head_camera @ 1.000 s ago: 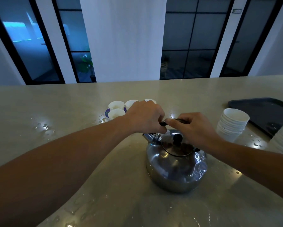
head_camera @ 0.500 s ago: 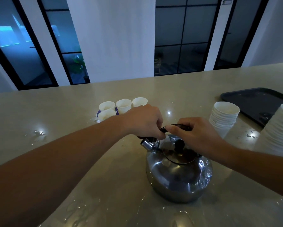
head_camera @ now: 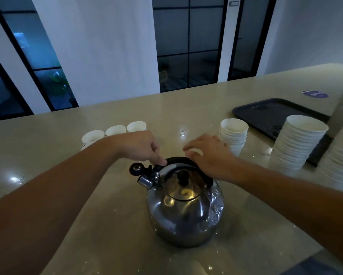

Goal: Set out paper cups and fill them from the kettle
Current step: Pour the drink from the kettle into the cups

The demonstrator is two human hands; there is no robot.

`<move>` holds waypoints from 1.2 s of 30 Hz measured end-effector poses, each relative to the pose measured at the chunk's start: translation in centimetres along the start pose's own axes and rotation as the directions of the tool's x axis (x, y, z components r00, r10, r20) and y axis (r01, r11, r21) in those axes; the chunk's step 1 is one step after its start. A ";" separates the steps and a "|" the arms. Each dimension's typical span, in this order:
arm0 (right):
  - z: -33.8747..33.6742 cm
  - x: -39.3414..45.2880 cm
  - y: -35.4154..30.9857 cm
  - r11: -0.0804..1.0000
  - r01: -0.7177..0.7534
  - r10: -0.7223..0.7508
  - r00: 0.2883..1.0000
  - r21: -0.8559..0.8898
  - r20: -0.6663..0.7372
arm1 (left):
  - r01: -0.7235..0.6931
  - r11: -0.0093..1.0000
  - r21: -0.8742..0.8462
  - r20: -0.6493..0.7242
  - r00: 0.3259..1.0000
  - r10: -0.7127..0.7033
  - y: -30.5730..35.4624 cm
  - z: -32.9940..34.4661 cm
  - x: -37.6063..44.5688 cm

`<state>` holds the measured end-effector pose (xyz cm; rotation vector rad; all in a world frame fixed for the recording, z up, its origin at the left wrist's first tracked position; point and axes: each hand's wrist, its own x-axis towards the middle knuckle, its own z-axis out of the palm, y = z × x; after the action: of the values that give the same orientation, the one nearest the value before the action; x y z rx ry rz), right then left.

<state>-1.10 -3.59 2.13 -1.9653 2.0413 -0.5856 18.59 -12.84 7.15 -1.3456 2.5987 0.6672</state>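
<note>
2 hands at the kettle point(head_camera: 184, 203) mid-counter: your left hand point(head_camera: 140, 145) pinches the handle's point(head_camera: 179, 160) spout end, your right hand point(head_camera: 208, 153) hovers slack-fingered above its arch, cups point(head_camera: 116, 130) beyond-left.

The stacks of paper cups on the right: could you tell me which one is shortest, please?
The shortest stack is the one beside the right hand, left of the dark tray. The two others rise clearly higher.

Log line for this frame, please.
kettle: on counter | left hand: fingertips on handle | right hand: open above handle | lid on
</note>
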 end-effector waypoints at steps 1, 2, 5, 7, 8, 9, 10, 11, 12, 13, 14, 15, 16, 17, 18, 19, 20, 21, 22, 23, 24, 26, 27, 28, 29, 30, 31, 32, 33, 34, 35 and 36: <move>-0.5 -0.2 0.1 0.999 0.030 -0.026 0.992 0.031 -0.124 | -0.009 1.000 0.013 -0.019 1.000 0.009 0.2 0.0 0.3; -1.2 -0.3 0.2 0.998 0.055 -0.045 0.972 0.038 -0.231 | -0.026 0.999 0.023 -0.059 0.998 0.028 0.6 0.0 0.6; -3.6 -0.2 1.3 0.999 0.040 -0.043 0.913 -0.016 -0.405 | -0.099 0.995 -0.006 -0.229 0.969 0.095 2.8 0.3 1.8; -4.6 0.4 2.7 0.998 -0.043 0.019 0.896 -0.043 -0.444 | -0.142 0.988 -0.052 -0.283 0.951 0.122 4.8 0.8 2.7; -4.9 0.6 3.3 0.995 -0.093 0.066 0.892 -0.039 -0.447 | -0.157 0.986 -0.060 -0.288 0.948 0.133 5.7 1.1 3.3; -4.9 0.8 4.0 0.990 -0.139 0.112 0.890 -0.031 -0.443 | -0.162 0.985 -0.056 -0.284 0.948 0.140 6.6 1.5 3.9; -4.8 0.9 4.8 0.984 -0.178 0.152 0.890 -0.021 -0.430 | -0.158 0.987 -0.036 -0.274 0.951 0.143 7.6 1.9 4.6; -4.5 0.9 5.4 0.978 -0.208 0.185 0.891 -0.010 -0.414 | -0.147 0.989 -0.005 -0.259 0.955 0.141 8.4 2.2 5.3; -4.1 0.9 6.2 0.972 -0.234 0.218 0.892 0.010 -0.397 | -0.132 0.991 0.025 -0.240 0.962 0.134 9.0 2.5 6.0; -3.7 0.9 6.9 0.966 -0.254 0.249 0.888 0.039 -0.387 | -0.116 0.992 0.046 -0.222 0.967 0.123 9.6 2.7 6.7; -3.4 0.9 7.4 0.960 -0.266 0.277 0.880 0.083 -0.385 | -0.103 0.993 0.058 -0.205 0.972 0.113 10.1 2.8 7.4; -3.2 1.1 7.9 0.951 -0.274 0.309 0.871 0.145 -0.383 | -0.098 0.994 0.055 -0.184 0.977 0.107 10.5 2.9 8.1; -3.2 1.2 8.2 0.934 -0.278 0.346 0.862 0.224 -0.370 | -0.100 0.994 0.037 -0.156 0.982 0.104 10.8 3.0 8.6; -3.3 1.4 8.4 0.905 -0.288 0.390 0.857 0.314 -0.337 | -0.100 0.995 0.001 -0.123 0.987 0.100 11.2 3.0 9.1; -3.5 1.5 8.5 0.866 -0.304 0.432 0.854 0.396 -0.290 | -0.100 0.994 -0.043 -0.090 0.991 0.095 11.4 3.1 9.4; -3.5 1.7 8.6 0.834 -0.318 0.459 0.852 0.450 -0.250 | -0.099 0.992 -0.080 -0.058 0.994 0.094 11.7 3.3 9.6; -3.4 1.8 8.7 0.819 -0.323 0.470 0.852 0.474 -0.232 | -0.099 0.990 -0.102 -0.030 0.995 0.097 11.9 3.5 9.7; -3.2 1.9 8.8 0.817 -0.319 0.471 0.850 0.480 -0.237 | -0.102 0.989 -0.106 -0.004 0.995 0.102 12.0 3.8 9.8; -3.0 1.9 8.8 0.820 -0.311 0.469 0.846 0.481 -0.252 | -0.106 0.989 -0.099 0.017 0.994 0.108 12.1 4.2 9.9; -2.7 1.9 8.8 0.819 -0.302 0.469 0.842 0.488 -0.266 | -0.109 0.990 -0.094 0.030 0.993 0.112 12.1 4.5 10.1; -2.6 1.9 8.7 0.810 -0.291 0.472 0.838 0.509 -0.273 | -0.109 0.989 -0.101 0.034 0.993 0.113 12.0 4.8 10.2; -2.5 2.1 8.2 0.784 -0.252 0.476 0.830 0.567 -0.289 | -0.119 0.981 -0.152 0.004 0.993 0.121 11.7 4.8 10.3; -2.6 2.2 7.7 0.774 -0.226 0.472 0.828 0.591 -0.302 | -0.141 0.973 -0.185 -0.036 0.990 0.137 11.5 4.5 10.3; -2.9 2.4 7.1 0.769 -0.197 0.461 0.830 0.608 -0.314 | -0.169 0.962 -0.216 -0.091 0.984 0.152 11.3 3.9 10.0; -3.3 2.6 6.4 0.763 -0.167 0.446 0.835 0.625 -0.322 | -0.199 0.949 -0.244 -0.158 0.974 0.164 11.1 3.3 9.5; -3.7 2.8 5.5 0.750 -0.132 0.428 0.845 0.648 -0.322 | -0.233 0.937 -0.261 -0.237 0.956 0.171 10.8 2.7 8.9; -4.2 2.9 4.5 0.730 -0.095 0.403 0.860 0.677 -0.313 | -0.268 0.926 -0.266 -0.325 0.929 0.175 10.3 2.1 8.0; -4.6 3.0 3.3 0.707 -0.058 0.369 0.881 0.705 -0.297 | -0.300 0.919 -0.257 -0.420 0.891 0.173 9.7 1.7 7.0; -4.9 3.0 2.1 0.685 -0.026 0.330 0.902 0.728 -0.278 | -0.322 0.917 -0.237 -0.508 0.846 0.165 8.8 1.4 6.0; -5.1 2.9 0.7 0.670 -0.003 0.286 0.924 0.742 -0.255 | -0.335 0.917 -0.215 -0.580 0.800 0.156 7.9 1.2 4.9; -5.1 2.8 -0.6 0.663 0.015 0.236 0.944 0.748 -0.229 | -0.339 0.919 -0.201 -0.632 0.762 0.143 6.8 1.1 3.7; -5.0 2.5 -1.9 0.664 0.034 0.183 0.961 0.747 -0.207 | -0.334 0.921 -0.201 -0.667 0.735 0.121 5.7 1.0 2.5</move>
<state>-1.77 -5.57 7.65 -1.3320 1.5762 -1.4624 12.47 -11.41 7.23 -1.5750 3.3812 0.7816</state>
